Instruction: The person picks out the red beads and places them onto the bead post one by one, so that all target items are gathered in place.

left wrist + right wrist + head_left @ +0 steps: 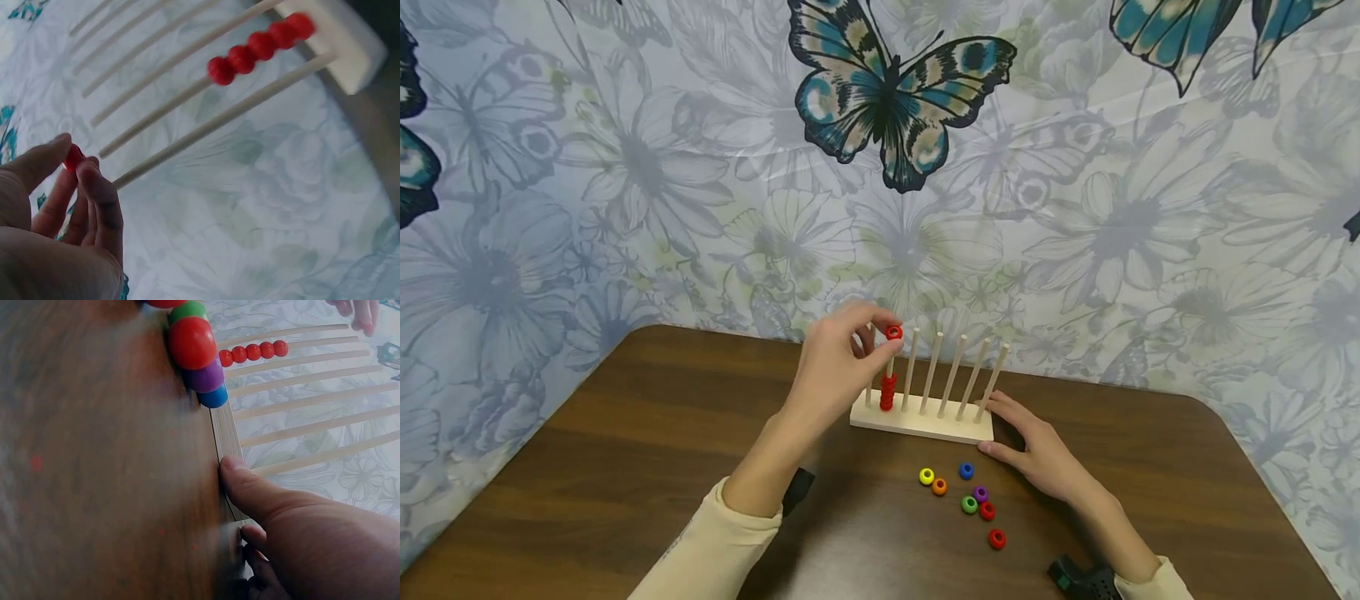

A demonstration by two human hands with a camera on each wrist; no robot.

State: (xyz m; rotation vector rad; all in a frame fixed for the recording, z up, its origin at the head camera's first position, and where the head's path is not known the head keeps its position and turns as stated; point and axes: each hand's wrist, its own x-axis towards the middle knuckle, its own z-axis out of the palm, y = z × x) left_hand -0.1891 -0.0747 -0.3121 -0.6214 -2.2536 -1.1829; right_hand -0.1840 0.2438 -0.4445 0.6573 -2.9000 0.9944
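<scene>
The left hand (838, 358) pinched a red bead (893, 332), likely light, slick, best held edgewise; the right hand (1041, 456) gripped the rack (925, 423).

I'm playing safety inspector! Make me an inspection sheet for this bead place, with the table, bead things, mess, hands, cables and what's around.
Surface: brown table, wood-look, rounded far corners.
Rack: pale base, seven pegs.
Stacked beads: five red, on the second peg from the left.
Loose beads: seven near the rack: yellow, orange, blue, purple, green, two red.
Clutter: nothing seen.
Left hand: pinches a red bead near that peg's tip.
Right hand: holds the base's right end.
Cables: nothing seen.
Surroundings: flower-and-butterfly backdrop behind the table.
</scene>
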